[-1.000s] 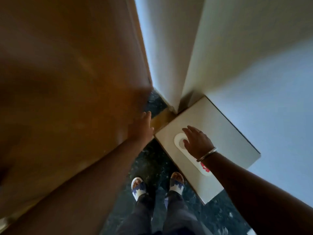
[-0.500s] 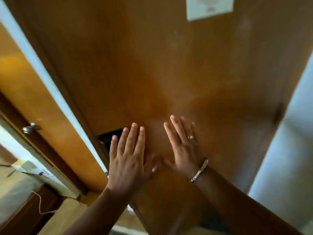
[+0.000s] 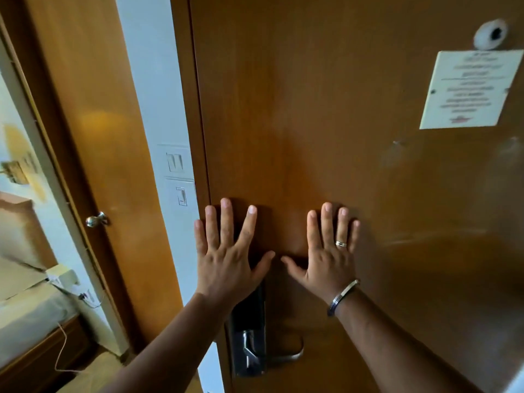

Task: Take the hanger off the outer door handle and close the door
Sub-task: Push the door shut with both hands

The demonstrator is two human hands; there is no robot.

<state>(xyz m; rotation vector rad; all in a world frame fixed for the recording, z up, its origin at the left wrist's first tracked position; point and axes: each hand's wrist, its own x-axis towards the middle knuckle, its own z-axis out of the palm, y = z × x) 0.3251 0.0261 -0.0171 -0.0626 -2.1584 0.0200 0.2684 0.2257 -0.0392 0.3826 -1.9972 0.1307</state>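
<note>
Your left hand (image 3: 226, 256) and right hand (image 3: 330, 255) lie open, flat, holding nothing, above the lever (image 3: 283, 354) on the door (image 3: 326, 123); it looks heavy and rigid, so push near that edge.

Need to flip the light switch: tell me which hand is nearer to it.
Left. The left hand lies flat just right of the switch; the right hand is farther right.

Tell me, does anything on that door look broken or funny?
Nothing looks broken. Both hands, left hand and right hand, lie flat on the wooden door. The paper notice hangs a little tilted, though the wide lens may cause that. The handle below looks whole, with no hanger on it.
</note>
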